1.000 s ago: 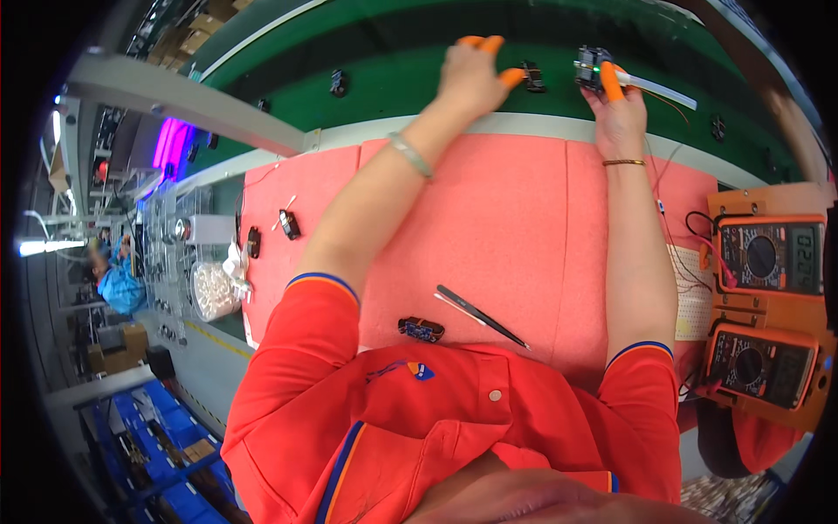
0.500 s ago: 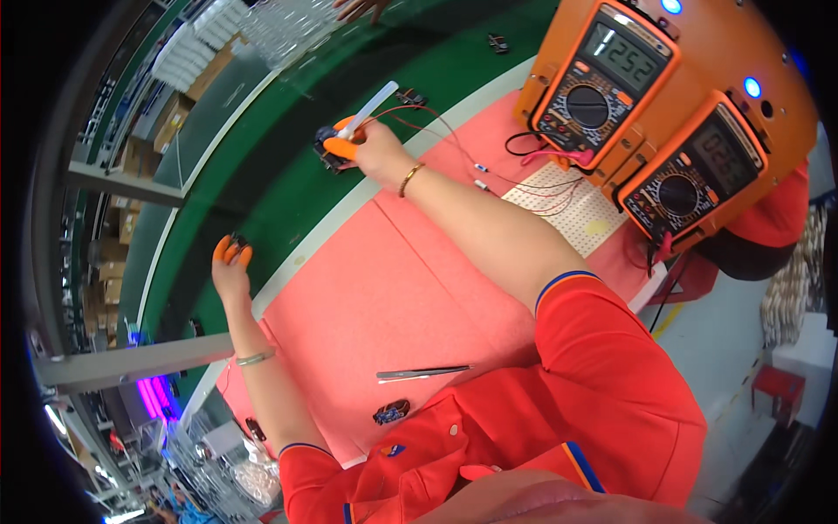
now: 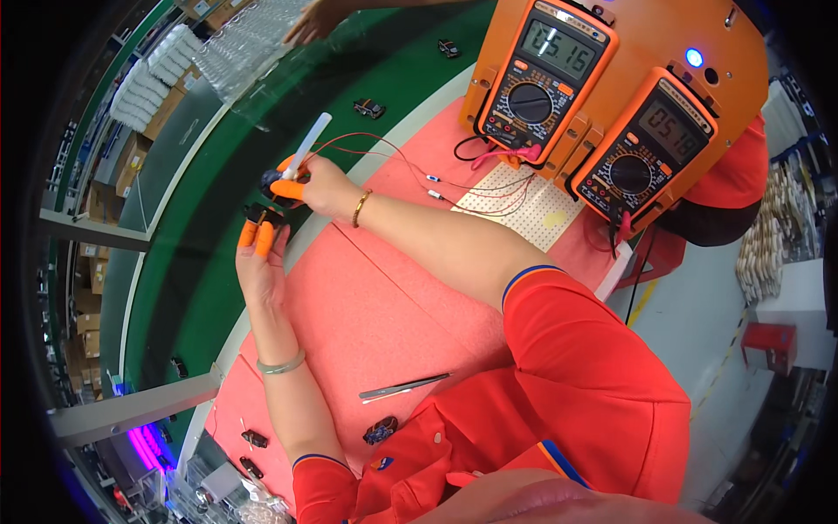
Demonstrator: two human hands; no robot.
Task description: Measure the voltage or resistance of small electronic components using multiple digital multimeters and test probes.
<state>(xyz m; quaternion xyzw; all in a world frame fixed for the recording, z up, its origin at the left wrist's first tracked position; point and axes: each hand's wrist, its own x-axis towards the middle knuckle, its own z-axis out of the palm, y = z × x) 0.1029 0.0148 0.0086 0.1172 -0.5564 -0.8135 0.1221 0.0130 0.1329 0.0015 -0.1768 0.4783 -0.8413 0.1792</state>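
Note:
Over the near edge of the green belt, my right hand (image 3: 321,188), with orange finger covers, is closed on a translucent white tube (image 3: 312,140) with thin red wires (image 3: 371,135) running from it. A small dark assembly (image 3: 271,182) sits at those fingertips, partly hidden. Just below, my left hand (image 3: 259,262) pinches another small black assembly (image 3: 261,214) between orange-covered fingers. The two hands almost touch. I cannot make out whether the two assemblies are in contact.
Two orange multimeters (image 3: 550,83) stand on an orange case at the right, beside a perforated board (image 3: 515,205). Tweezers (image 3: 406,386) and a dark blue assembly (image 3: 380,430) lie on the pink mat (image 3: 393,297). More black assemblies (image 3: 369,107) ride the belt. Another person's hand (image 3: 319,22) reaches in above.
My left hand has come from the belt's left up beside my right hand, bringing a black assembly. The view has shifted. The meter displays differ, and the other person's hand extends further in.

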